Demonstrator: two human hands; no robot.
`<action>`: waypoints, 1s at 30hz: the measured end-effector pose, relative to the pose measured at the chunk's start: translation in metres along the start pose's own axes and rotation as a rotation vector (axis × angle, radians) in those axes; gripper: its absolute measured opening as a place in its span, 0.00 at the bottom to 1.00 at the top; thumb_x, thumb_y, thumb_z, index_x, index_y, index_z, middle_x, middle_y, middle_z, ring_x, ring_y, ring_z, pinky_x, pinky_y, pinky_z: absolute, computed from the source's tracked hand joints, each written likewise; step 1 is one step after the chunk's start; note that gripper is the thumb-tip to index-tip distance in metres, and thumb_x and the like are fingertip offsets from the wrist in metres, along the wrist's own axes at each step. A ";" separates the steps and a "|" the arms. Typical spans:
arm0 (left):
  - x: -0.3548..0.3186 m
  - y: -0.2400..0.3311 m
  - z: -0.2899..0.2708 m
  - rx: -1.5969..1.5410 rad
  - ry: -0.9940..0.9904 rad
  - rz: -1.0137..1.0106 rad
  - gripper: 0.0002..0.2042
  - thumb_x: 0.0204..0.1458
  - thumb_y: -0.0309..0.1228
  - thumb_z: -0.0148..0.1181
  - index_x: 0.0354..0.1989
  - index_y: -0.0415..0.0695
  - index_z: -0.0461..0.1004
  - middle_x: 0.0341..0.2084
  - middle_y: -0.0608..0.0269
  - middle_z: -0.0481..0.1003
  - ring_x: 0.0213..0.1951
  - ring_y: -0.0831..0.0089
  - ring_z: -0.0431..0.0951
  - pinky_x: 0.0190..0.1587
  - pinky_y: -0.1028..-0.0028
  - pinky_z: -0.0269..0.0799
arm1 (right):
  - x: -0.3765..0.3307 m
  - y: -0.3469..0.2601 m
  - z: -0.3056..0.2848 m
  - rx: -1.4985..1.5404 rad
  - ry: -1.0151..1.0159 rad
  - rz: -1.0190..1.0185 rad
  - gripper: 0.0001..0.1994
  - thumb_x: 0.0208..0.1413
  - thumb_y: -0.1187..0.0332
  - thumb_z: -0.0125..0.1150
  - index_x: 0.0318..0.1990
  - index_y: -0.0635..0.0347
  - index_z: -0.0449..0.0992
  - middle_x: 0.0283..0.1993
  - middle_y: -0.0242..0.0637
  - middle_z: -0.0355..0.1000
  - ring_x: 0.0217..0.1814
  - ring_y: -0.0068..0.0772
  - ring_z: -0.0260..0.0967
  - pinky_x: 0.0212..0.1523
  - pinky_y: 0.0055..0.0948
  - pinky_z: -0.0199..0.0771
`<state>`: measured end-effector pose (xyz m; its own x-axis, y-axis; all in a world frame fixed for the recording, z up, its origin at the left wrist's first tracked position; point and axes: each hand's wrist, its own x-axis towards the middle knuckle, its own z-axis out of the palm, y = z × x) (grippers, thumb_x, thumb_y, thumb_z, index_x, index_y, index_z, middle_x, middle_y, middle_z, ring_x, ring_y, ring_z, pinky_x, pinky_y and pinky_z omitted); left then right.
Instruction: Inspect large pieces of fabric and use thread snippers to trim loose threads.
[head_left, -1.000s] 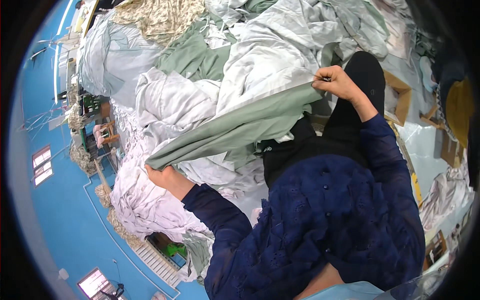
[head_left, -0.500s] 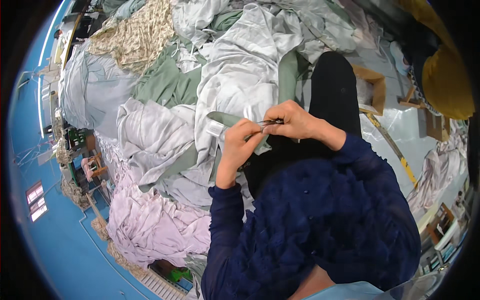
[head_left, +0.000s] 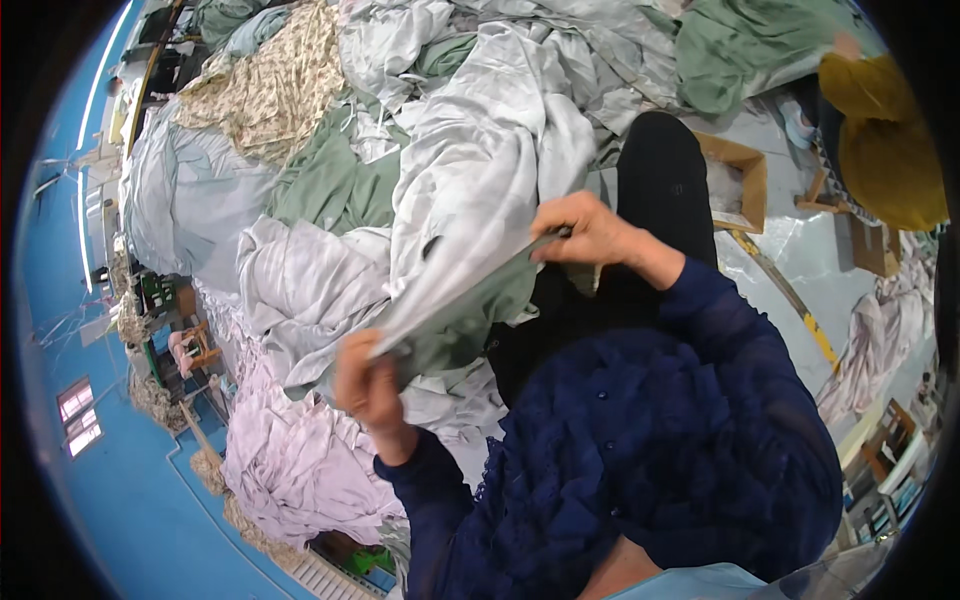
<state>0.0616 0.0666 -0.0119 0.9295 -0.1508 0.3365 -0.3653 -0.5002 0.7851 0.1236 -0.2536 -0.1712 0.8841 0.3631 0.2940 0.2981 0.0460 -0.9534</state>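
Note:
A piece of pale grey-white and green fabric (head_left: 455, 300) is pulled taut in a slanting line between my two hands, its green side hanging below the edge. My left hand (head_left: 370, 388), a little blurred, is closed on the lower left end of that edge. At the upper right end, my right hand (head_left: 590, 235) pinches the fabric. A small dark tool tip shows by its fingers; the rest is hidden in the hand. The fabric lies across my black-trousered leg (head_left: 665, 175) and merges with a large white cloth (head_left: 480, 150) beyond.
Heaped around are a green cloth (head_left: 345, 185), a patterned beige cloth (head_left: 265, 85) and a lilac cloth (head_left: 300, 450). To the right stand a cardboard box (head_left: 755, 185) and a yellow-marked strip (head_left: 790, 290) on the floor. Another person's mustard sleeve (head_left: 890, 150) is at the far right, near green cloth.
My left hand has moved down and left, away from the right hand, drawing the fabric edge taut. The other person's arm has moved, and green cloth now spreads at the upper right.

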 end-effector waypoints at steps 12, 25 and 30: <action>-0.025 -0.024 -0.075 -0.110 0.874 -0.256 0.08 0.65 0.29 0.51 0.32 0.42 0.69 0.28 0.68 0.71 0.30 0.80 0.70 0.34 0.76 0.70 | 0.002 0.043 -0.038 -0.421 0.430 0.109 0.10 0.41 0.82 0.58 0.34 0.64 0.76 0.28 0.36 0.70 0.26 0.27 0.66 0.29 0.23 0.66; -0.055 -0.035 -0.061 -0.157 0.976 -0.284 0.09 0.65 0.28 0.50 0.31 0.42 0.67 0.28 0.66 0.72 0.29 0.77 0.71 0.33 0.75 0.71 | 0.007 0.037 -0.048 -0.717 0.797 -0.033 0.09 0.42 0.84 0.59 0.32 0.63 0.75 0.29 0.41 0.72 0.30 0.39 0.71 0.32 0.28 0.70; -0.060 -0.047 -0.065 -0.073 1.011 -0.290 0.08 0.65 0.28 0.48 0.36 0.38 0.70 0.33 0.60 0.75 0.33 0.72 0.74 0.38 0.71 0.74 | 0.002 0.039 -0.079 -0.870 0.913 -0.071 0.08 0.42 0.83 0.61 0.32 0.62 0.75 0.30 0.40 0.73 0.33 0.39 0.73 0.36 0.30 0.71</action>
<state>0.0198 0.1546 -0.0348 0.5199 0.7645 0.3812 -0.1689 -0.3455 0.9231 0.1653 -0.3244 -0.2020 0.6789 -0.4044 0.6128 0.1859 -0.7128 -0.6762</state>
